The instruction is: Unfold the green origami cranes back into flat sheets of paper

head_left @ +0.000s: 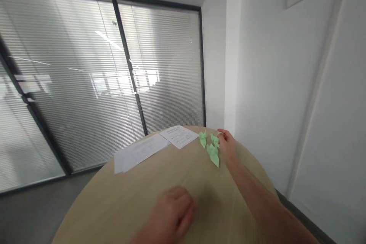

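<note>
Head view showed the right hand (227, 145) stretched far across the round worktop (137, 198), its grip loosely apart, fingertips touching the green paper cranes (212, 146) just left of it. Nearer, the left hand (174, 211) lay flat, grip empty. Printed sheets (154, 146) lay beyond, leftward.

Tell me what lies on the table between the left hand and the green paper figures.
In the head view, only bare table lies between the left hand and the green paper figures. The right hand touches the figures.
</note>
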`<state>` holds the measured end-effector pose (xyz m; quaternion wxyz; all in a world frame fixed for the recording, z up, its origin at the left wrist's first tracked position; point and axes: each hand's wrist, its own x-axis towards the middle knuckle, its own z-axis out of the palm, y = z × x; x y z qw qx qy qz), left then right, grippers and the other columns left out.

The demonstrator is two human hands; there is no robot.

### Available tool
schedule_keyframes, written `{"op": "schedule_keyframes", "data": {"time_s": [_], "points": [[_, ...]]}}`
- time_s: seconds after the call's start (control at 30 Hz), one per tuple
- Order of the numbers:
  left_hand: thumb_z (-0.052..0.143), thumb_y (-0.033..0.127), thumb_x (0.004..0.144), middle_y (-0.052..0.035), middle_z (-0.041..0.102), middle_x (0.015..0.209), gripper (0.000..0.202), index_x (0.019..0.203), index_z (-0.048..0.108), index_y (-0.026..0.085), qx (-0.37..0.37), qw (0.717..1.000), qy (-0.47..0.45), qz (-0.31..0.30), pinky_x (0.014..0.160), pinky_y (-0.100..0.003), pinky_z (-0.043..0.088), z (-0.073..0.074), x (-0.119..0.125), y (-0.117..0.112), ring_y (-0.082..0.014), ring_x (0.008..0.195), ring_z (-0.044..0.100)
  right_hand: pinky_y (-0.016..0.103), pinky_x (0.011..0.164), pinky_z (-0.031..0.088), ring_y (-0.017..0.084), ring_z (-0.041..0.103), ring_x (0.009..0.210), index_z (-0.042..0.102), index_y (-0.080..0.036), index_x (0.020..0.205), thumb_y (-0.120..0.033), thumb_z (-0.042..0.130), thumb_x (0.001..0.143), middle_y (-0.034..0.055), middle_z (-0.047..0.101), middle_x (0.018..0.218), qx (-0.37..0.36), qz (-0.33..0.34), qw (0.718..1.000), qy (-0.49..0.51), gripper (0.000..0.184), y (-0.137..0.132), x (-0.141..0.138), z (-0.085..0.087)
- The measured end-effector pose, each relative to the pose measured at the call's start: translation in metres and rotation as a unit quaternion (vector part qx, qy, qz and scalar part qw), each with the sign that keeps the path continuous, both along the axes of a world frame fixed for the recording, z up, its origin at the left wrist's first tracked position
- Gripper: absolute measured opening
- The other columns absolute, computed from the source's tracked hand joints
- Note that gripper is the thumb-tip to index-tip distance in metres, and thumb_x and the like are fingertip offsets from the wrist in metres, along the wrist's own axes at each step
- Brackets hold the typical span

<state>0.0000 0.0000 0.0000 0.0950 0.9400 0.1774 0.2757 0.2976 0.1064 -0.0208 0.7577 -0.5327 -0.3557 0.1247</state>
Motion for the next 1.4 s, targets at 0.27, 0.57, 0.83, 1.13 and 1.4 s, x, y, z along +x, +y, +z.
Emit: {"op": "schedule_keyframes", "data": {"time_s": [0.27, 0.57, 0.83, 1.13, 1.4], "points": [[0.041, 0.038, 0.093, -0.0042, 0.065, 0.072, 0.032, 0.075, 0.061, 0.020, -0.107, 0.956, -0.105, 0.251, 0.060, -0.027, 0.046, -0.041, -0.033, 0.104, -0.0184, 0.068, 0.061, 0.026, 0.055, 0.041, 0.015, 0.055, 0.062, 0.065, -0.016, 0.113, -0.038, 0.046, 0.087, 0.0082, 0.068, 0.089, -0.062, -0.018, 0.977, -0.205, 0.039, -0.013, 0.012, -0.029], [0.048, 0.028, 0.077, -0.0033, 0.066, 0.078, 0.019, 0.081, 0.065, 0.021, -0.264, 0.914, -0.155, 0.266, 0.064, -0.032, 0.052, -0.057, -0.041, 0.116, -0.0232, 0.075, 0.064, 0.026, 0.064, 0.043, 0.010, 0.052, 0.060, 0.057, -0.020, 0.129, -0.019, 0.051, 0.071, 0.0075, 0.066, 0.109, -0.198, -0.006, 0.949, -0.246, 0.058, 0.010, 0.038, -0.065], [0.045, 0.019, 0.076, -0.0039, 0.065, 0.075, 0.020, 0.078, 0.064, 0.020, -0.289, 0.910, -0.125, 0.270, 0.060, -0.026, 0.047, -0.065, -0.035, 0.112, -0.0196, 0.074, 0.063, 0.027, 0.060, 0.044, 0.013, 0.054, 0.058, 0.062, -0.018, 0.122, -0.035, 0.059, 0.077, 0.0050, 0.066, 0.084, -0.208, 0.056, 0.952, -0.216, 0.048, 0.006, 0.031, -0.070], [0.052, 0.024, 0.089, -0.0064, 0.066, 0.101, 0.035, 0.123, 0.058, 0.021, -0.253, 0.932, -0.163, 0.202, 0.065, -0.024, 0.051, -0.051, -0.025, 0.082, -0.0144, 0.082, 0.061, 0.025, 0.052, 0.039, 0.014, 0.054, 0.059, 0.060, -0.020, 0.122, -0.044, 0.066, 0.075, 0.0024, 0.064, 0.077, -0.225, 0.408, 0.882, -0.068, 0.054, -0.049, -0.092, -0.049], [0.051, 0.023, 0.091, -0.0055, 0.068, 0.095, 0.030, 0.118, 0.063, 0.019, -0.267, 0.950, -0.103, 0.124, 0.064, -0.024, 0.052, -0.041, -0.026, 0.075, -0.0146, 0.079, 0.063, 0.020, 0.041, 0.022, 0.005, 0.036, 0.045, 0.059, -0.020, 0.118, -0.038, 0.069, 0.071, -0.0003, 0.063, 0.077, -0.264, 0.474, 0.838, 0.058, 0.051, -0.056, -0.116, -0.054]]}}
